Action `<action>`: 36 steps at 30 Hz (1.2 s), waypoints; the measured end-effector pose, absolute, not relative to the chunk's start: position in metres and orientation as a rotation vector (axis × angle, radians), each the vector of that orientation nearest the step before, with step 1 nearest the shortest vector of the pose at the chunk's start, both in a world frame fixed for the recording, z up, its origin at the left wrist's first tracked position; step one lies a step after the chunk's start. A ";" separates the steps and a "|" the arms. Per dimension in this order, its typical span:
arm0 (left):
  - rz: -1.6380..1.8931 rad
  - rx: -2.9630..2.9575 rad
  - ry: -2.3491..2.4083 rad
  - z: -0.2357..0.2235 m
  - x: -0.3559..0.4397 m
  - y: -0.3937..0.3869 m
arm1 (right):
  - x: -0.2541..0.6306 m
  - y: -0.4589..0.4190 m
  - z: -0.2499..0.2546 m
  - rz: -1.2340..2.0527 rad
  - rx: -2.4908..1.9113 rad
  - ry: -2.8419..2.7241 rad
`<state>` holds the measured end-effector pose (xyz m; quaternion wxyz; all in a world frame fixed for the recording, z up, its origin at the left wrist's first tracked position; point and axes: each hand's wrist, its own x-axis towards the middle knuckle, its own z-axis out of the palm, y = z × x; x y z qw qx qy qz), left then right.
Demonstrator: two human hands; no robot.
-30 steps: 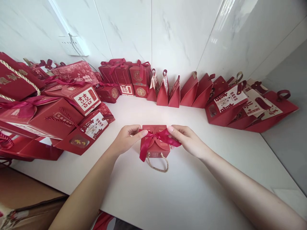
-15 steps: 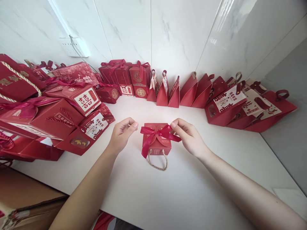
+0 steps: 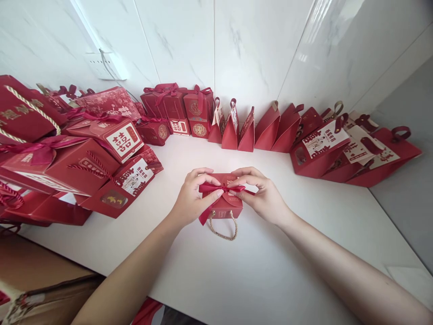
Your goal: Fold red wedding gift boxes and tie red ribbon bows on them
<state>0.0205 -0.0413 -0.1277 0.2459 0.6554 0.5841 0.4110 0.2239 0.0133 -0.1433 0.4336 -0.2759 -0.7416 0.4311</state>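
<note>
White table (image 3: 270, 271) surface carried the small red box (image 3: 233, 211), its ribbon (image 3: 204, 216) pinched at the bow between nearly closed fingers of the left hand (image 3: 189, 198) and right hand (image 3: 270, 198), apparently for shaping, which called for gentle, even tension. Before the box lay its rope handle (image 3: 227, 238); behind stood red gift boxes (image 3: 165, 107).

L hand (image 3: 194, 198) and R hand (image 3: 269, 198) were bare, w/ slim fingers; visible nails were short & plain. L forearm (image 3: 133, 266) and R forearm (image 3: 331, 262) were bare, smooth & slender, tapering to narrow wrists. Red, white & dk. material (image 3: 149, 310) showed at bottom edge; whether worn, couldn't be determined.
</note>
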 end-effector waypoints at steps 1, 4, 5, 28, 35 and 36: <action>1.112 1.782 1.584 -0.127 0.021 -0.042 | 0.224 0.013 -0.143 1.075 -0.669 -1.858; 1.088 1.766 1.552 -0.127 0.020 -0.042 | 0.226 0.011 -0.140 1.078 -0.620 -1.903; 1.087 1.763 1.545 -0.127 0.019 -0.042 | 0.226 0.011 -0.139 1.074 -0.605 -1.917; 1.077 1.842 1.501 -0.128 0.019 -0.043 | 0.231 0.009 -0.135 0.396 -0.448 -2.299; 1.030 1.860 1.474 -0.127 0.019 -0.043 | 0.229 0.006 -0.137 0.402 -0.588 -2.239; 1.029 1.859 1.475 -0.127 0.019 -0.043 | 0.229 0.007 -0.137 0.411 -0.597 -2.231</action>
